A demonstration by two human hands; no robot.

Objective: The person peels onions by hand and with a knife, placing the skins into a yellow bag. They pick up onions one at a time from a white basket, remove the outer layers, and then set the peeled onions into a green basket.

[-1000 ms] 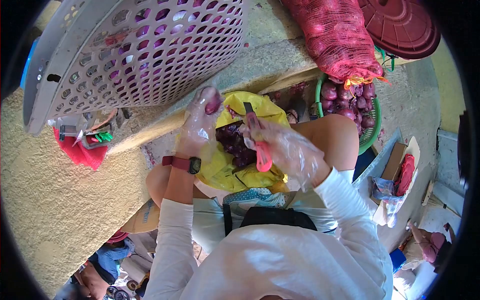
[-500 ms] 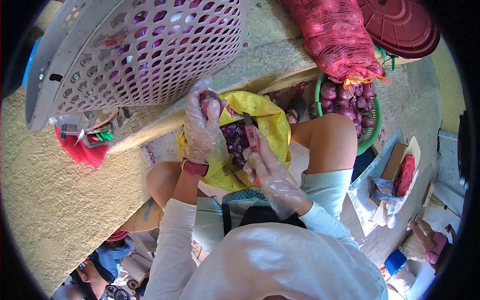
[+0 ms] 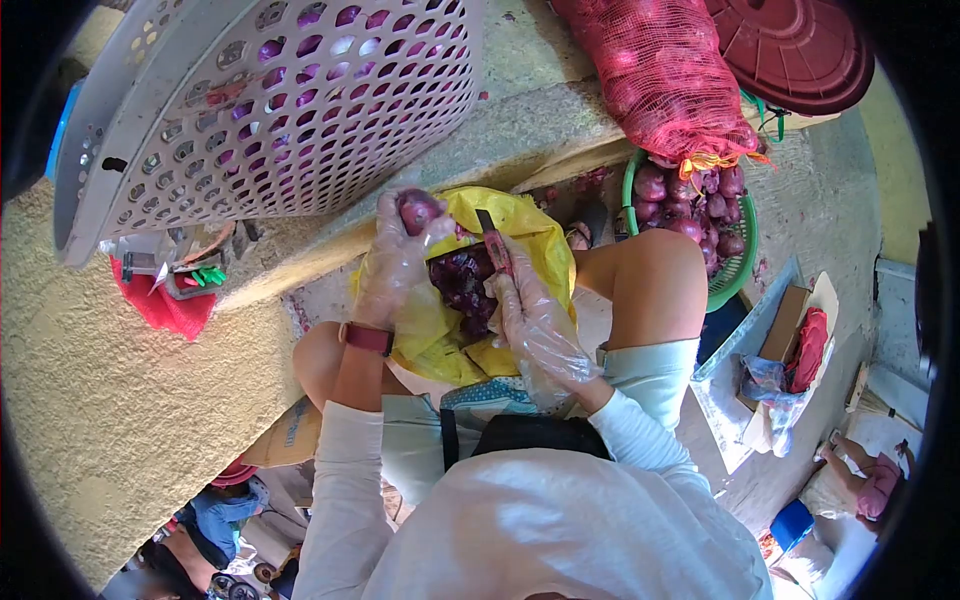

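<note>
My left hand (image 3: 392, 255), in a clear plastic glove, holds a red onion (image 3: 418, 211) at its fingertips, over the left rim of a yellow sack (image 3: 535, 235). Gloved as well, my right hand (image 3: 535, 320) grips a red-handled knife (image 3: 492, 240) whose dark blade points up and away from me. The blade and the onion are apart. Dark purple onion skins (image 3: 462, 285) lie inside the open sack between my knees.
A large perforated basket (image 3: 330, 110) of onions stands upper left. A red mesh sack (image 3: 670, 80) sits above a green basket (image 3: 742, 270) of onions at the right. A dark red lid (image 3: 790, 50) is beyond. People are at both lower corners.
My left hand has moved slightly left and turned, showing more of the onion. My right hand and the knife have shifted a little, with the blade further from the onion.
</note>
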